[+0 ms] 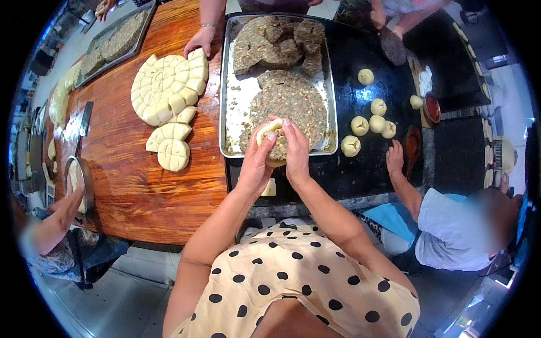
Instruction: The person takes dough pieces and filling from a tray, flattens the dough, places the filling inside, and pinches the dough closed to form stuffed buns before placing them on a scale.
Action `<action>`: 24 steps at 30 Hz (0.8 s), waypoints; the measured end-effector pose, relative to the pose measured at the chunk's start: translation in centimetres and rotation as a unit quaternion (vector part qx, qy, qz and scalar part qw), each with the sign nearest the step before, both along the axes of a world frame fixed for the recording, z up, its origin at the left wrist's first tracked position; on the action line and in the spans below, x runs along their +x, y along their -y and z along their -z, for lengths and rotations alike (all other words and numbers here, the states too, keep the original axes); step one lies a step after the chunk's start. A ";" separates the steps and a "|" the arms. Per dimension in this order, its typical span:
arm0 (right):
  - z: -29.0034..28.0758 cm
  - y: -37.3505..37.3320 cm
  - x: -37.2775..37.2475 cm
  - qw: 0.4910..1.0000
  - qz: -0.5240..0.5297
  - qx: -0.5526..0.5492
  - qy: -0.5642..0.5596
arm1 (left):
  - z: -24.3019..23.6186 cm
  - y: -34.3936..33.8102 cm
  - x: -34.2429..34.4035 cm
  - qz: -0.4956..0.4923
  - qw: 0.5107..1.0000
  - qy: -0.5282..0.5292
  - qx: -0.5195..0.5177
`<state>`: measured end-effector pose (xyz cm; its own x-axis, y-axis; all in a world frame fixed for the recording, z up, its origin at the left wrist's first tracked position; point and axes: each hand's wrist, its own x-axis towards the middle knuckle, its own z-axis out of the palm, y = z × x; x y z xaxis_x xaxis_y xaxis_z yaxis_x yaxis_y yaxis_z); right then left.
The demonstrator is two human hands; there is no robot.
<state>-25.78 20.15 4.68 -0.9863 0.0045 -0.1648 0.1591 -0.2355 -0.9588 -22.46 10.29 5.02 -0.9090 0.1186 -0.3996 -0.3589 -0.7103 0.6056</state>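
Above the near end of a metal tray (223,107), I cup a round of pale dough (267,130) between both hands. A lump of speckled filling (279,147) shows inside its raised rim. My left hand (256,162) wraps its left side, thumb against the filling's edge. My right hand (297,151) curves round the other side; some fingers are hidden behind the dough. Beneath them, a flattened mound of speckled filling (293,101) lies in the tray, with darker chunks of filling (270,42) at the far end. A small dough piece (269,187) rests by my left wrist.
Cut dough pieces (169,84) sit on the wooden table (186,197), a person's hand (200,40) touching them. Several filled dough balls (360,125) stand on the black surface at right, near another person's hand (395,158). A second tray (147,25) lies far left.
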 end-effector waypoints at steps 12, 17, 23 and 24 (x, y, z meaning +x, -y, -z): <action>2.3 -3.6 0.0 0.958 0.050 0.228 -0.168 | 0.9 -4.5 -1.0 -0.039 0.997 0.069 0.009; 2.6 -5.8 1.0 0.982 -0.029 0.162 -0.095 | 1.3 -5.3 -0.4 -0.021 0.989 0.143 -0.028; 4.2 -7.3 1.2 0.987 -0.044 0.147 -0.049 | 3.9 -6.9 -0.4 0.031 0.979 0.082 -0.182; 1.8 -6.7 2.4 0.972 -0.019 0.228 -0.052 | 4.3 -7.3 -0.4 -0.002 0.967 0.068 -0.246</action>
